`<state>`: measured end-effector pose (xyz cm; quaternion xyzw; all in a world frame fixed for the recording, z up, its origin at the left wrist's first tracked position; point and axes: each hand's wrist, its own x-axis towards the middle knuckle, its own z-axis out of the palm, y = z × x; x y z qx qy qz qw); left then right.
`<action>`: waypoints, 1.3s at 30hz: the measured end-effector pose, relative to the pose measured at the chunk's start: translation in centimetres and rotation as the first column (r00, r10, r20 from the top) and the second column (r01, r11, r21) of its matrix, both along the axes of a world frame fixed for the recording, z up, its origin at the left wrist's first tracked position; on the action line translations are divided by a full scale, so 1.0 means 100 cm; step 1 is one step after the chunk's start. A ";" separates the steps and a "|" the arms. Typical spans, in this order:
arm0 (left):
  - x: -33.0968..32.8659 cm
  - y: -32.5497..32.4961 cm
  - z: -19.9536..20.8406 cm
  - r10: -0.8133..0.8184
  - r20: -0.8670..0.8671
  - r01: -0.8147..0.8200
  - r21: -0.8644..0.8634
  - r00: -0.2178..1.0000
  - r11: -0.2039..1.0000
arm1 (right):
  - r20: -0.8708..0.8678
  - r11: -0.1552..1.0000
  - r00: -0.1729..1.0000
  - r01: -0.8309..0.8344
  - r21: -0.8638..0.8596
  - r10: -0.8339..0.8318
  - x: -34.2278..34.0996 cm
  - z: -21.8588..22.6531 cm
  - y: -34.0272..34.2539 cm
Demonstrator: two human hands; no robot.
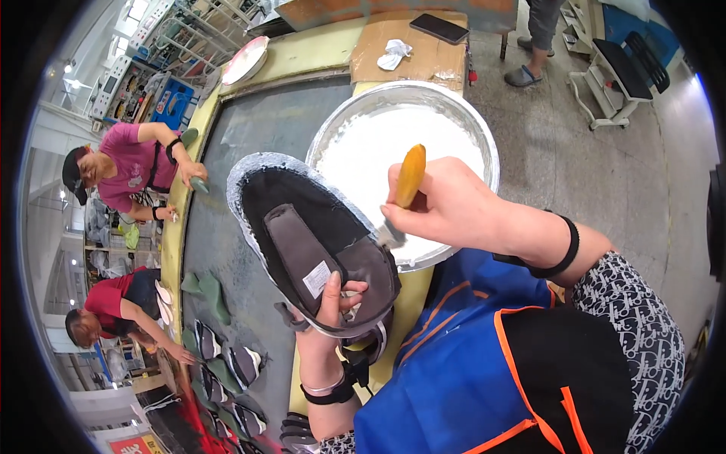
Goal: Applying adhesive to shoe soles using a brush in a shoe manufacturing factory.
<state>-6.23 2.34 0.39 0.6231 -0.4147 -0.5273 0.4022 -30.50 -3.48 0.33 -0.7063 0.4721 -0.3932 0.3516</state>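
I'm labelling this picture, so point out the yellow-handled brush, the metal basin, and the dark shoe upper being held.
Yellow-handled brush (412,178): head view, on the handle.
Metal basin (397,92): head view, far inner wall.
Dark shoe upper (293,237): head view, strip inside it.

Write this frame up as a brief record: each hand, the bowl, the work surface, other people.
Left hand: left hand holds a dark shoe, pale coating along its edge
Right hand: right hand grips a yellow-handled brush, tip close to the shoe; contact unclear
Bowl: round metal bowl containing white material
Work surface: grey surface with yellow border; green pieces and more shoes at lower left
Others: two people at left, in purple top and red top
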 end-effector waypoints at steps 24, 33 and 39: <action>0.020 -0.050 -0.040 0.468 0.558 0.350 -0.815 0.685 0.461 | 0.067 0.987 0.985 -0.159 0.020 0.157 0.015 0.008 -0.014; 0.044 -0.073 -0.028 0.776 0.464 0.608 -0.783 0.428 0.133 | 0.398 0.781 0.881 -0.432 0.452 0.256 0.009 0.003 -0.021; 0.053 -0.083 -0.029 0.861 0.397 0.710 -0.702 0.319 0.061 | 0.438 0.699 0.861 -0.479 0.531 0.258 0.004 0.005 -0.018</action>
